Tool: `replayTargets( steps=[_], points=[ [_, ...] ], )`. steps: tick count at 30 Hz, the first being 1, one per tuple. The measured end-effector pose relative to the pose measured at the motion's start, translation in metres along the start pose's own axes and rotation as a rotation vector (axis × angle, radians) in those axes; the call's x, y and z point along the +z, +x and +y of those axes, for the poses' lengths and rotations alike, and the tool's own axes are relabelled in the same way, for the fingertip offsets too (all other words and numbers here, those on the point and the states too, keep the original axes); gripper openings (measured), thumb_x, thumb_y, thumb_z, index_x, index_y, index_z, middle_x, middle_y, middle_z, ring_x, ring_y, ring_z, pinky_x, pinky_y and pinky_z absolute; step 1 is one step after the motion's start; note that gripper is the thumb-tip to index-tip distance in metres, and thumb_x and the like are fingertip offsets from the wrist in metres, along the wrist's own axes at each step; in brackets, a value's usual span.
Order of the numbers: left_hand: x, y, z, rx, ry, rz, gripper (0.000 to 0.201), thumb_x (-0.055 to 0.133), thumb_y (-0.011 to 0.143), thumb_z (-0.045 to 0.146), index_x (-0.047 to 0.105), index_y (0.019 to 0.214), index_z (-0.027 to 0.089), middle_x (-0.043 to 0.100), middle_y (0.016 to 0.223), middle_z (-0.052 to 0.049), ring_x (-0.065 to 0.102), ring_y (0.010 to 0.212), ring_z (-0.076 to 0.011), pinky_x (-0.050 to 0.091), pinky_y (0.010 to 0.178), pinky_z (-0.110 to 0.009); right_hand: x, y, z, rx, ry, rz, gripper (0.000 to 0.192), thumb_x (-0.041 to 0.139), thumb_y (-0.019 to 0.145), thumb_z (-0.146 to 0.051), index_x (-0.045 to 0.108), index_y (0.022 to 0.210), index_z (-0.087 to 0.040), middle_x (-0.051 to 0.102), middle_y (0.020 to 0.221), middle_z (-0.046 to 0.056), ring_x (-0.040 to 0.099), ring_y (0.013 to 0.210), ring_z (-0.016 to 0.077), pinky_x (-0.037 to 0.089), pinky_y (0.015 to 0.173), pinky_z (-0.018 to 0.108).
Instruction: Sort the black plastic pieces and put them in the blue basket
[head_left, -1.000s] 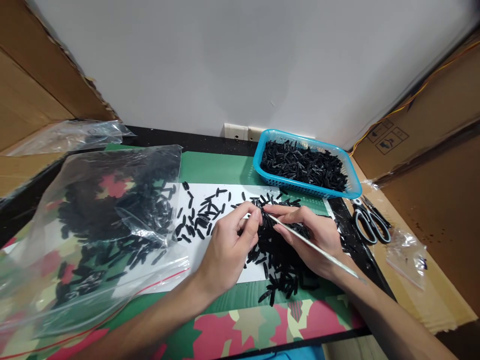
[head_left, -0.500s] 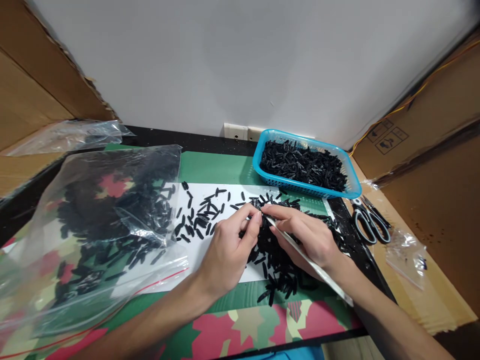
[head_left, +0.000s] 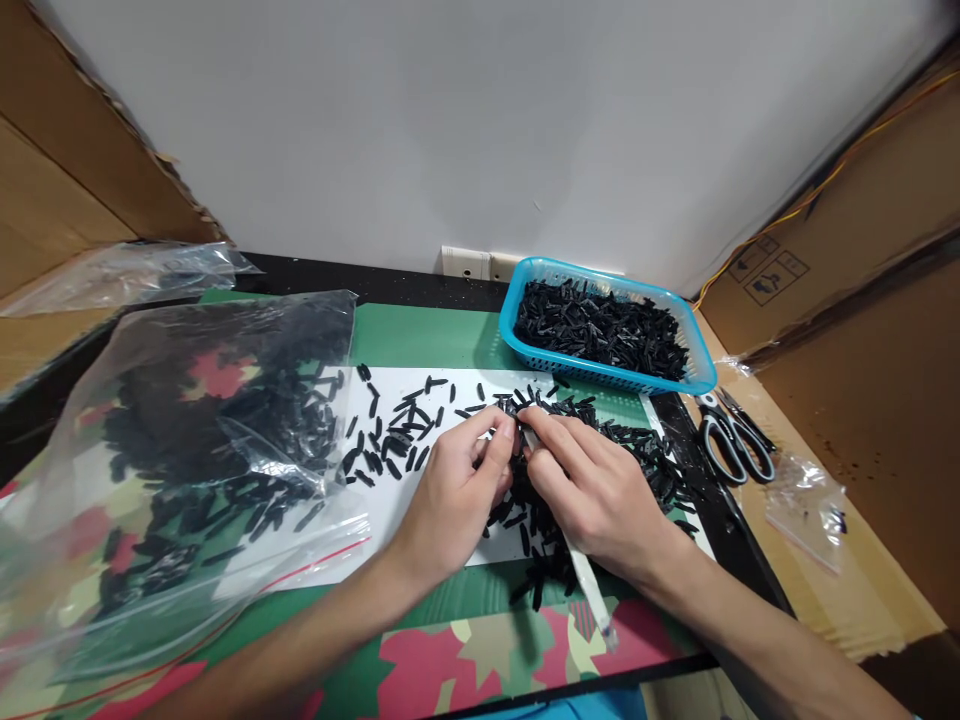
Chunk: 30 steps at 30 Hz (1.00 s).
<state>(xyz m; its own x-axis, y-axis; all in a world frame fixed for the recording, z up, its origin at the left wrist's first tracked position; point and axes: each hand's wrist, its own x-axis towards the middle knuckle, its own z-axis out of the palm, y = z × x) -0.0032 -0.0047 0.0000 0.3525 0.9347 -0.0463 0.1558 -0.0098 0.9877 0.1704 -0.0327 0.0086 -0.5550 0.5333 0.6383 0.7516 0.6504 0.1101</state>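
Note:
My left hand [head_left: 457, 495] pinches a small black plastic piece [head_left: 512, 408] at its fingertips, over a pile of the same black pieces [head_left: 645, 465] lying on a white sheet [head_left: 390, 510]. My right hand [head_left: 600, 490] grips a thin white tool [head_left: 589, 585], whose tip meets the pinched piece; its handle sticks out under my palm toward me. Both hands touch at the fingertips near the table's middle.
A blue basket [head_left: 517, 340] full of black pieces stands at the back right. A clear bag [head_left: 187, 450] with more pieces lies on the left. Scissors [head_left: 724, 435] and a small plastic bag [head_left: 806, 500] lie right. Cardboard flanks both sides.
My right hand has turned, swinging the white tool's handle from pointing right toward pointing at me. The left hand has kept its pinch in the same place.

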Motion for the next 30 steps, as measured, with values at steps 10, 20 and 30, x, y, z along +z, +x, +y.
replayTargets(
  steps=[10,20,30],
  points=[
    [0.0,-0.01,0.002,-0.02,-0.034,-0.04,0.034,0.047,0.108,0.053,0.055,0.094,0.024,0.038,0.054,0.01,0.035,0.048,-0.009,0.029,0.048,-0.022,0.008,-0.012,0.024,0.285,0.064,-0.024,0.017,0.053,0.106,-0.01,0.059,0.095,-0.022,0.079,0.121,0.012,0.073,0.102,0.0235,0.056,0.082,0.034],
    [-0.003,-0.012,0.005,0.027,-0.028,-0.019,0.031,0.046,0.11,0.051,0.056,0.099,0.024,0.04,0.054,0.01,0.037,0.049,-0.009,0.033,0.051,-0.022,0.009,-0.014,0.031,0.246,0.057,-0.081,0.009,0.064,0.105,-0.019,0.067,0.097,-0.02,0.08,0.095,0.005,0.072,0.085,0.021,0.052,0.07,0.031],
    [-0.004,-0.009,0.007,0.037,0.037,0.017,0.032,0.048,0.108,0.052,0.057,0.096,0.023,0.041,0.057,0.009,0.038,0.051,-0.0093,0.032,0.053,-0.024,-0.005,-0.015,0.021,0.241,0.51,0.294,0.023,0.072,0.094,-0.007,0.068,0.11,-0.023,0.081,0.117,0.012,0.08,0.107,0.0284,0.07,0.086,0.045]
  ],
)
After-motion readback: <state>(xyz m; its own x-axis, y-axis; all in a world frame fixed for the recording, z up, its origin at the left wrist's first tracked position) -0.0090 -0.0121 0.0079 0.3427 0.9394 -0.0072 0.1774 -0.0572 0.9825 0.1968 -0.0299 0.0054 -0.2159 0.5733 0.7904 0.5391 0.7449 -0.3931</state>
